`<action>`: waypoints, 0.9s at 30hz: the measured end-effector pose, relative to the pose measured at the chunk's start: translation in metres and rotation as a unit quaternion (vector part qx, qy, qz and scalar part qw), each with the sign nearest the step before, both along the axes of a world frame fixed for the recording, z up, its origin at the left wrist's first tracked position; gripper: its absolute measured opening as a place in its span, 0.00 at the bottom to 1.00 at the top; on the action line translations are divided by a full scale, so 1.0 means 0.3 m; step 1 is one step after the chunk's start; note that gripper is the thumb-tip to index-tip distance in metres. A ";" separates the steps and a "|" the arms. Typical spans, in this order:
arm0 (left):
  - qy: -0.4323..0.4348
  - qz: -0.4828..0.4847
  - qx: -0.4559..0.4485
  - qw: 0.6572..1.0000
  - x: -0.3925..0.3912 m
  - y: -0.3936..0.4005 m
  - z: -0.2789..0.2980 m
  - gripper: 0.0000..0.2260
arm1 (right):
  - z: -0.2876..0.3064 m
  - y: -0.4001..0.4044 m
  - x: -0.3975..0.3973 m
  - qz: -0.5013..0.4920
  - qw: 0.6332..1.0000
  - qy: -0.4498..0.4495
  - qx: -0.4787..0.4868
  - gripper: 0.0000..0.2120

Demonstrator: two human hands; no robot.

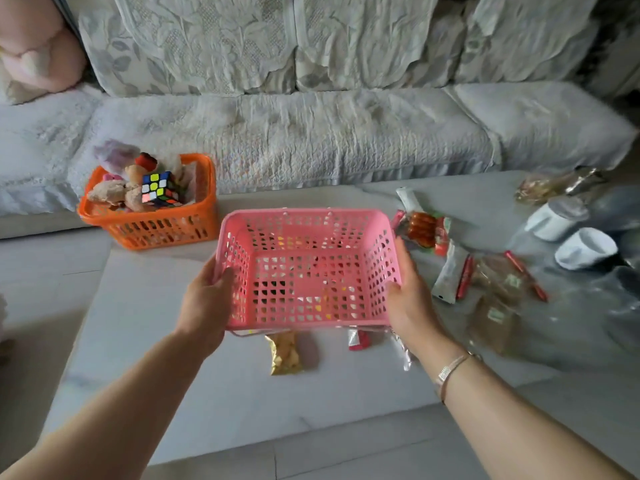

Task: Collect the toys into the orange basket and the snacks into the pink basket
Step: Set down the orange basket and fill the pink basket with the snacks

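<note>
While both hands grasp its short sides, the pink basket (308, 271) hangs tilted over the pale table (145, 306), left hand (207, 303) and right hand (412, 299) curled on its rim; snack packets (450, 271) lie right, their print unreadable, and the orange basket (156, 220) holds toys.

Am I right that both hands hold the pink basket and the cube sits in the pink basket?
Not quite. The head view shows the left hand and right hand holding the pink basket, but the cube sits in the orange basket with the plush toys.
</note>
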State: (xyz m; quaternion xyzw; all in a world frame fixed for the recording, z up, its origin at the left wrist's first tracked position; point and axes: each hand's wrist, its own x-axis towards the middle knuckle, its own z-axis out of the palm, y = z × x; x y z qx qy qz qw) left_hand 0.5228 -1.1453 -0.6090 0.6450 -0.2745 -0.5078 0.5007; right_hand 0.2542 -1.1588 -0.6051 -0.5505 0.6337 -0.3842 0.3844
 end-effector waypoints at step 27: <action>-0.033 0.047 0.014 0.998 -0.234 -0.070 -0.054 0.12 | -0.298 -0.013 -0.515 0.127 0.965 0.223 0.054 0.44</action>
